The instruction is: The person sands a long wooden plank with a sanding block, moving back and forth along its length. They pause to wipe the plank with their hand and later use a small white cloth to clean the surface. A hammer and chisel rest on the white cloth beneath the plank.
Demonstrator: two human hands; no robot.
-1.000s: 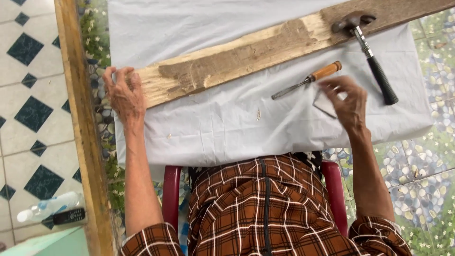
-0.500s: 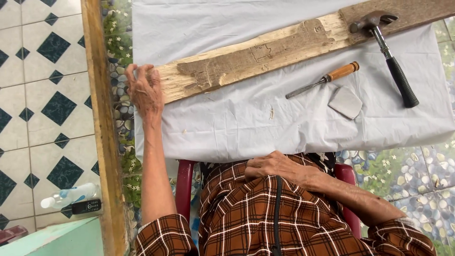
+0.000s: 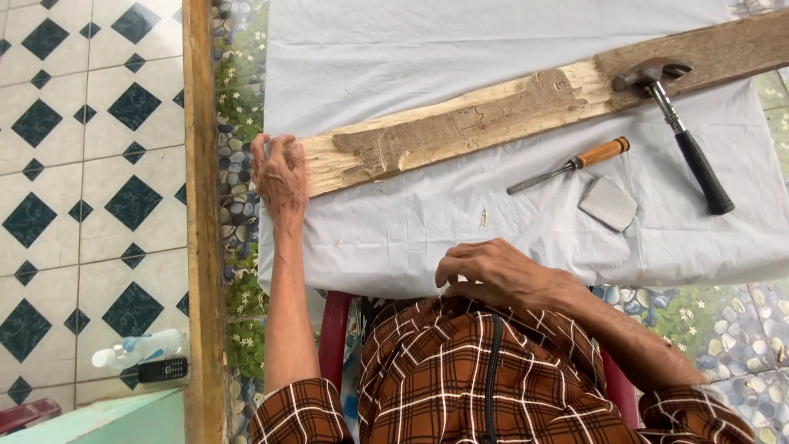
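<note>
Right hand now rests at the near edge of the worktop, fingers curled loosely and palm down on the white cloth, holding nothing; a second ago it was out by the chisel, and half a second ago it had already drawn back toward the person's lap. Left hand stays where it was, lying flat over the pale, splintered end of the wooden plank near the worktop's left edge, fingers spread and pressing down rather than gripping around it. One plank runs aslant across the cloth from that left edge up toward the far right corner. One claw hammer lies with its head on the plank's darker right part and its black handle pointing toward the near right. One chisel with an orange wooden handle lies just below the plank, and one small grey flat block sits just beside it; none of these three has shifted. A few wood chips dot the cloth. Open cloth stretches between the two hands and across the whole far left of the worktop. Beyond the left edge stands a wooden post, with tiled floor past it.
</note>
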